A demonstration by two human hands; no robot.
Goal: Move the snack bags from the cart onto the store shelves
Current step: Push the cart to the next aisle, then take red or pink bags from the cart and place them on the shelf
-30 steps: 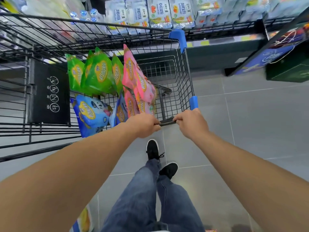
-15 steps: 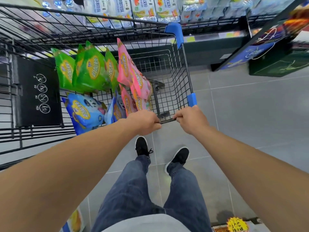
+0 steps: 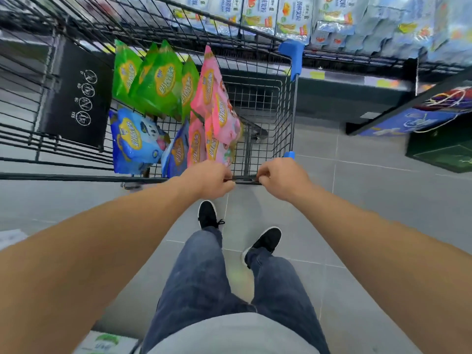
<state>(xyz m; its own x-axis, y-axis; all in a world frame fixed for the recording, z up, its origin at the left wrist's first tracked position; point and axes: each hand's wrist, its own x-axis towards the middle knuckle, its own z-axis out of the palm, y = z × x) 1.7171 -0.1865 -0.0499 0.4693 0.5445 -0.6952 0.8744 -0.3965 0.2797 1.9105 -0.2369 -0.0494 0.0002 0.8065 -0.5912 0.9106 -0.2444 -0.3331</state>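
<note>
A black wire cart (image 3: pixel 265 108) with blue corner guards stands in front of me. Inside it lean several snack bags: green ones (image 3: pixel 155 80) at the back left, pink ones (image 3: pixel 217 108) in the middle, blue ones (image 3: pixel 132 141) at the front left. My left hand (image 3: pixel 209 178) and my right hand (image 3: pixel 282 178) both grip the cart's near handle bar, side by side, fingers curled round it. Store shelves (image 3: pixel 357 80) run across the top right, behind the cart.
Pale packaged goods (image 3: pixel 293 16) fill the shelf at the top. A black sign panel (image 3: pixel 76 98) hangs on wire racking at the left. A dark green box (image 3: pixel 441 152) and a slanted display stand at the right. Grey tiled floor (image 3: pixel 370 200) lies under my feet.
The cart and I have rolled toward the shelf, which now looms larger at the top. My feet have stepped forward. Both hands keep their grip on the handle.
</note>
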